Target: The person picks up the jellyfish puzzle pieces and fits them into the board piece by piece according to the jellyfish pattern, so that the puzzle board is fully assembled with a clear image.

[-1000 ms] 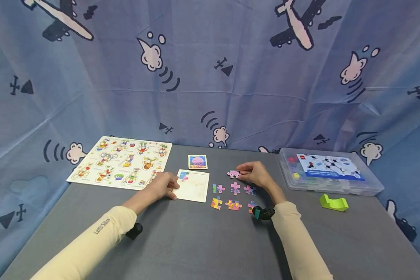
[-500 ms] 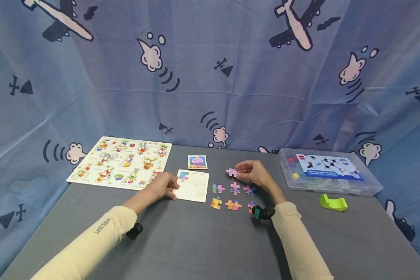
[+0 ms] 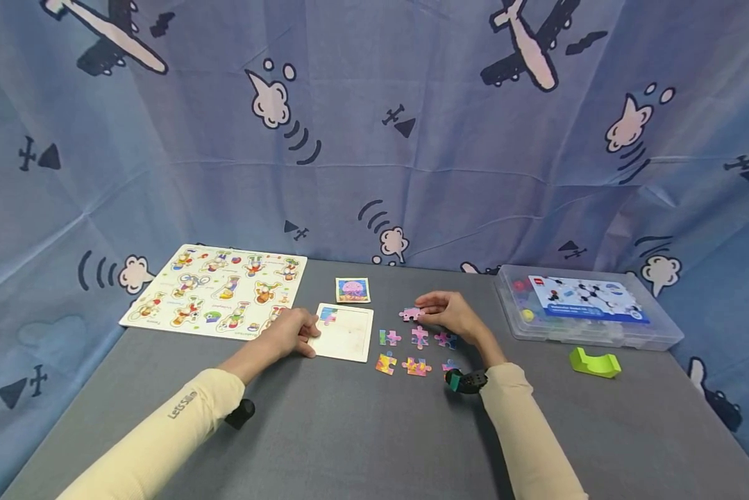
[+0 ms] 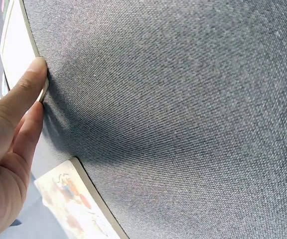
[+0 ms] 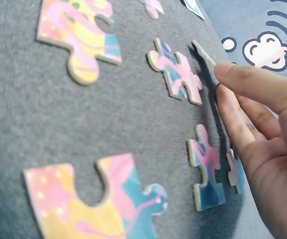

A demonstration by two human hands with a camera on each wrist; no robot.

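Taking the head view first, you have both hands working over a grey tabletop [image 3: 349, 437]. Your left hand [image 3: 289, 332] grips the near-left part of a shallow white puzzle tray [image 3: 352, 342], which lies flat in front of you with a blue-and-pink puzzle section [image 3: 327, 316] set in its far left corner. Your right hand [image 3: 452, 316] pinches a pink jigsaw piece [image 3: 409, 314] between thumb and fingers, just right of the tray and apart from it. Nearer you are two rows of three loose pieces: a green-and-pink one [image 3: 389, 337], a pink one [image 3: 420, 337] and a pink-and-blue one [image 3: 445, 339], then a yellow one [image 3: 385, 362], a yellow-and-pink one [image 3: 416, 367] and one partly covered by your black wrist camera [image 3: 466, 381]. Beyond the tray is a small picture card [image 3: 352, 289]; a large picture board [image 3: 227, 288] lies to the left, and a clear plastic case [image 3: 589, 305] and a curved green block [image 3: 595, 362] to the right. On the left wrist view, your thumb lies along the tray's edge with the fingers closed against it, the board's corner nearby. On the right wrist view, you hold the pink jigsaw piece nearly edge-on, with several loose pieces flat on the fabric and one [image 5: 236, 172] close beside your fingers.
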